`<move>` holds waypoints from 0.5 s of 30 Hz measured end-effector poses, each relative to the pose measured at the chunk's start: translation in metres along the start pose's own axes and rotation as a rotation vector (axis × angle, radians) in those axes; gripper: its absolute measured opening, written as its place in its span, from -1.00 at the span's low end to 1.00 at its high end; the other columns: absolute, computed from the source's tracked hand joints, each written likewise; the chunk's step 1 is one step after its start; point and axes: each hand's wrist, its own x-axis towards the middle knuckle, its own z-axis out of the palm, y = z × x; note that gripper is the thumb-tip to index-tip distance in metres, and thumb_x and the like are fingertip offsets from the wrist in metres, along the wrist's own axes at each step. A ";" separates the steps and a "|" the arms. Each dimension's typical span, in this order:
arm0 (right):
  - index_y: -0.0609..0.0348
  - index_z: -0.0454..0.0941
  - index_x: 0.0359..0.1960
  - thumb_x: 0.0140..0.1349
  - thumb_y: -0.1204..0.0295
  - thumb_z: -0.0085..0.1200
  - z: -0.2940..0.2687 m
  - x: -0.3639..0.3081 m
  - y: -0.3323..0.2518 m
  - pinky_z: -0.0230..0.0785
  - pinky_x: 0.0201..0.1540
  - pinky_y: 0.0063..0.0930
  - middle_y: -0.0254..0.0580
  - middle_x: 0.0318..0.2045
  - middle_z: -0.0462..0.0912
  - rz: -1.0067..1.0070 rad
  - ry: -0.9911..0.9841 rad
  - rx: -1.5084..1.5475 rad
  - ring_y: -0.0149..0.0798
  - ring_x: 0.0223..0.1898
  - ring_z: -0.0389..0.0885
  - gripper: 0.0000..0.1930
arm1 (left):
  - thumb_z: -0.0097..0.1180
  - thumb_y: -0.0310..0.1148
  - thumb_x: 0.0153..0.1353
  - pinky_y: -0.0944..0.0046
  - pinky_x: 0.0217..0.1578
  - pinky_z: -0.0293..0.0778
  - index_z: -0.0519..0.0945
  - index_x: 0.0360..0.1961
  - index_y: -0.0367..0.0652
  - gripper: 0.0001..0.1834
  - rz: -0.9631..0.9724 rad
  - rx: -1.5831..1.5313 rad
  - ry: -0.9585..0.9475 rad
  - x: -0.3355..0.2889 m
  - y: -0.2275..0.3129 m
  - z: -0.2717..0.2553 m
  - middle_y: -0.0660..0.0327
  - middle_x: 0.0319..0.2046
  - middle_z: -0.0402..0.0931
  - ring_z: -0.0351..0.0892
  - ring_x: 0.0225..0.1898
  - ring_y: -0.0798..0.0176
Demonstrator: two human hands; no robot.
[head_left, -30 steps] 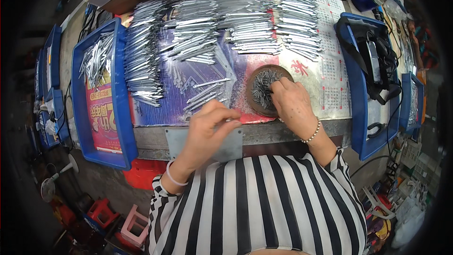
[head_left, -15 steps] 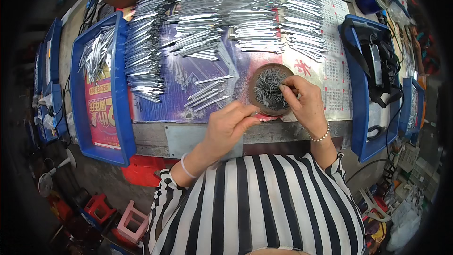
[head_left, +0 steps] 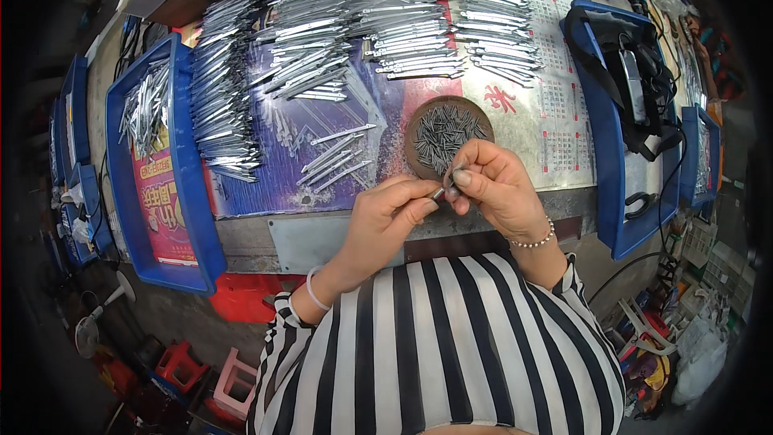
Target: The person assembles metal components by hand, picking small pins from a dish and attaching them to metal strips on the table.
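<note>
Right at the front edge of the table [head_left: 322, 234], a small metal piece [head_left: 439, 192] sits between the two hands, just below the round brown dish [head_left: 419, 125]. Left hand [head_left: 385, 221] has thumb and fingers pressed together on its near end; right hand [head_left: 493, 185] has its grip closed too — fingertips [head_left: 460, 177] pinching a thin pin-like bit at the piece's far end, too small to tell exactly what. Both hands touch at the piece. Right wrist wears a bead bracelet [head_left: 533, 240], left wrist a pale bangle [head_left: 312, 294].

The dish is heaped w/ short dark metal pins [head_left: 447, 130], right hand just over its near rim. Left of the dish, a few loose silvery strips [head_left: 336, 157] lie on a purple printed sheet [head_left: 282, 153]. Farther back — rows of many more silvery strips [head_left: 362, 24], fanned in overlapping stacks across the table.

Left side: long blue tray [head_left: 187, 161] w/ a bundle of strips [head_left: 145, 105] at its far end and a red printed card inside. Right side: another blue tray [head_left: 600, 153] holding a black strap and a dark tool. Person wears a black-and-white striped top [head_left: 435, 346]. Red and pink stools [head_left: 209, 374] stand on the floor, lower left.
</note>
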 end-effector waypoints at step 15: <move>0.27 0.43 -0.26 0.32 0.48 0.05 0.003 -0.005 0.000 0.43 -0.37 -0.66 -0.32 -0.42 0.54 0.024 -0.064 -0.165 -0.55 -0.39 0.52 -0.89 | 0.17 -0.52 0.20 0.43 -0.46 0.47 0.62 -0.22 -0.32 -0.87 -0.061 -0.120 0.049 -0.010 -0.007 0.007 0.18 -0.40 0.59 0.54 -0.49 0.44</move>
